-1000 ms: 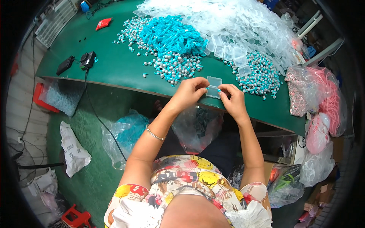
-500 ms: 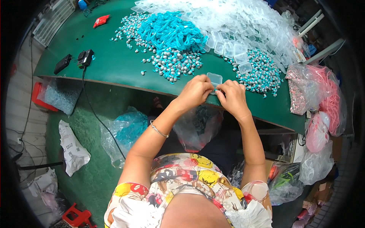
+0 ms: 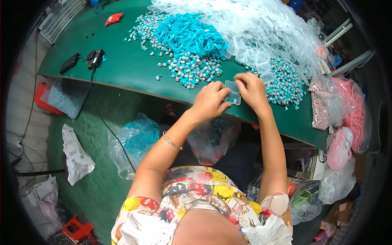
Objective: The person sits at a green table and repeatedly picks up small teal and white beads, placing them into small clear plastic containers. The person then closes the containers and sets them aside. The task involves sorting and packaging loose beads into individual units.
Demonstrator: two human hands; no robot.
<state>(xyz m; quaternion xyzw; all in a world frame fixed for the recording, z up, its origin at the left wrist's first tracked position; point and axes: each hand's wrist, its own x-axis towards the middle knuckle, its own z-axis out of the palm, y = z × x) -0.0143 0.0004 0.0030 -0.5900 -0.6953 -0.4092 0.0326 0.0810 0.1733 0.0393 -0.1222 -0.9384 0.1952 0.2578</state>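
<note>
A small clear plastic box (image 3: 233,99) with its hinged lid folded back lies near the table's front edge, with bits of teal and grey inside. My left hand (image 3: 210,100) grips the box's left side between thumb and bent fingers. Just above the box's right side is my right hand (image 3: 253,93); its thumb and forefinger are apart, the fingertips slightly blurred, and I see nothing in them. Left of the box lies a heap of grey beads with teal ends (image 3: 191,71). A similar heap (image 3: 285,83) is at the right hand's far side.
Teal cords (image 3: 190,36) are piled behind the left heap. Many clear boxes (image 3: 269,30) cover the back of the green table (image 3: 122,73). A black device (image 3: 94,58) with a cable and a red packet (image 3: 114,18) sit leftward. Bags of pink cord (image 3: 352,108) hang at the right.
My right hand has lifted off the box, up and slightly away, uncovering its contents. My left hand stays at the box's left side. The whole view has shifted slightly.
</note>
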